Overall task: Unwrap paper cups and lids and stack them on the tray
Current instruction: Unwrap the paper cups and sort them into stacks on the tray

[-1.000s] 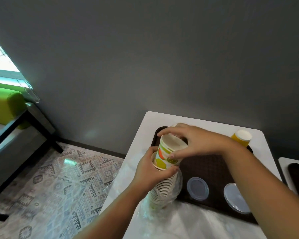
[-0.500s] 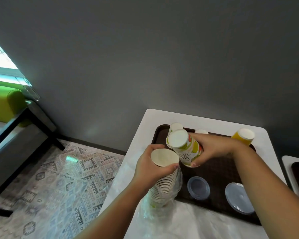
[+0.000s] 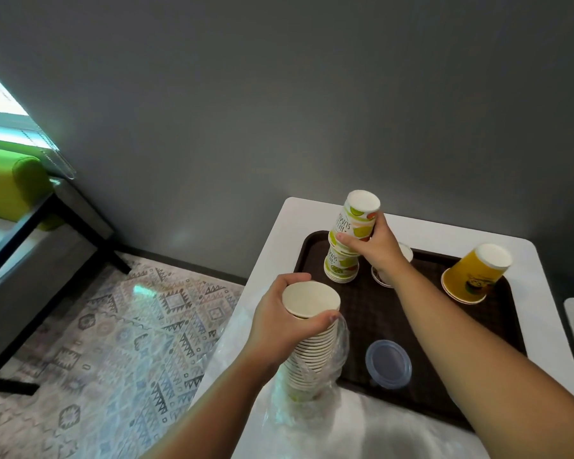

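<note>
Since earlier frame, we note right hand (image 3: 375, 248) carried gripped cup (image 3: 357, 215) onto tray (image 3: 411, 326) stack (image 3: 341, 265); left hand (image 3: 279, 321) grips wrapped cups (image 3: 312, 339) beside tray.

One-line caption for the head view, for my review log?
Right hand lowers an upside-down printed cup onto the tray's stack while left hand grips the wrapped cup stack.

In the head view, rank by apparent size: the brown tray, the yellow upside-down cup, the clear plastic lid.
1. Brown tray, clearly largest.
2. Yellow upside-down paper cup.
3. Clear plastic lid, somewhat smaller, though nearer the camera, so unsure.
</note>
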Action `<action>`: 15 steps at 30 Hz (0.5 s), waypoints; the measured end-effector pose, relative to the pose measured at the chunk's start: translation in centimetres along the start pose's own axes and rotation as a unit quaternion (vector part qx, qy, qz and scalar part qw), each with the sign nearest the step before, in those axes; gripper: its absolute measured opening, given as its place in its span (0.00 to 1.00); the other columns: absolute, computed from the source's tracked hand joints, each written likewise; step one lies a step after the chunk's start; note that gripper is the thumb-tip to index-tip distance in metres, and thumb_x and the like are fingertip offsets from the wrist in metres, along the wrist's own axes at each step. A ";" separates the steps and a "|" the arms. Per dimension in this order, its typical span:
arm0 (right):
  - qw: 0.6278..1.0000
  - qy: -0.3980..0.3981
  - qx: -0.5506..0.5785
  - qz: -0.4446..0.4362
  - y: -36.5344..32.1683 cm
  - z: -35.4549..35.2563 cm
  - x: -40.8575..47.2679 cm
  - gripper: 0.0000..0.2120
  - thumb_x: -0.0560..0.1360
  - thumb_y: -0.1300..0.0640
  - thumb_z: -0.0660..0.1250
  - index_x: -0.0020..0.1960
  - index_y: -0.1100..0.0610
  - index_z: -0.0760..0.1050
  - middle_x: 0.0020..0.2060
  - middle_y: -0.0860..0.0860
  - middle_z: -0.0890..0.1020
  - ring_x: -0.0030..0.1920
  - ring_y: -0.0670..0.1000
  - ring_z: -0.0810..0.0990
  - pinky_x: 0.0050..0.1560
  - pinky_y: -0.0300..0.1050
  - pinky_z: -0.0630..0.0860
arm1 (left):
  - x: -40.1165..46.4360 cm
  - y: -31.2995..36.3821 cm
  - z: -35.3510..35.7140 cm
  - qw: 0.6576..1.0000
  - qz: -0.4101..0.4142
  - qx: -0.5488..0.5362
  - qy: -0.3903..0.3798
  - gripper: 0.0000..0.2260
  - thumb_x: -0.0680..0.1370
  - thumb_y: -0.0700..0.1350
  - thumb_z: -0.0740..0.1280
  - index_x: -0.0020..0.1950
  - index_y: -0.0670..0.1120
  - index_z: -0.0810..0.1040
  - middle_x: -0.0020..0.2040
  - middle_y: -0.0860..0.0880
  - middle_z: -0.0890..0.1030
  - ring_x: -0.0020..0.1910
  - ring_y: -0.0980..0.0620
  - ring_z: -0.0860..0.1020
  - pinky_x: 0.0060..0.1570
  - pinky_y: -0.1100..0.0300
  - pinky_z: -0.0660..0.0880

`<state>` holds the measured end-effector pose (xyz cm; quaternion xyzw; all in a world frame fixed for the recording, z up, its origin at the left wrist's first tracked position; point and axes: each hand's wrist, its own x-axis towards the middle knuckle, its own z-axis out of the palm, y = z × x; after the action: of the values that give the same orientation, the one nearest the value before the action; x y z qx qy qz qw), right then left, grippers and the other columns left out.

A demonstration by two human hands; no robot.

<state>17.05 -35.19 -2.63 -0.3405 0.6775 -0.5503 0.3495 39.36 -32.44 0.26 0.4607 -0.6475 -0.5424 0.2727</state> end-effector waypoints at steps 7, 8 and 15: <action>0.998 0.038 -0.039 -0.030 2.1 0.4 1.2 0.36 0.64 0.63 0.78 0.65 0.48 0.64 0.58 0.48 0.75 0.58 0.51 0.75 0.59 0.49 0.75 | 0.2 0.0 -0.1 1.000 -0.007 0.005 -0.005 0.30 0.57 0.54 0.79 0.57 0.55 0.75 0.55 0.60 0.78 0.55 0.60 0.76 0.50 0.68 0.74; 0.996 0.040 -0.064 -0.049 2.2 0.5 1.2 0.36 0.65 0.63 0.78 0.66 0.48 0.65 0.58 0.49 0.75 0.58 0.50 0.75 0.58 0.46 0.74 | 0.2 0.1 -0.1 1.000 -0.008 0.007 -0.008 0.30 0.57 0.53 0.79 0.57 0.56 0.75 0.55 0.60 0.78 0.55 0.60 0.76 0.50 0.67 0.74; 0.955 0.018 -0.287 -0.073 3.1 1.4 1.1 0.28 0.73 0.61 0.71 0.70 0.55 0.67 0.67 0.54 0.71 0.67 0.55 0.69 0.65 0.45 0.66 | 0.1 0.3 -0.3 1.000 -0.006 0.011 -0.015 0.30 0.60 0.51 0.81 0.58 0.55 0.74 0.56 0.60 0.77 0.56 0.59 0.75 0.48 0.70 0.73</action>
<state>17.42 -36.28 -5.98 -0.4647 0.7865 -0.3631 0.1834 39.53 -32.66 0.59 0.4589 -0.6551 -0.5435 0.2545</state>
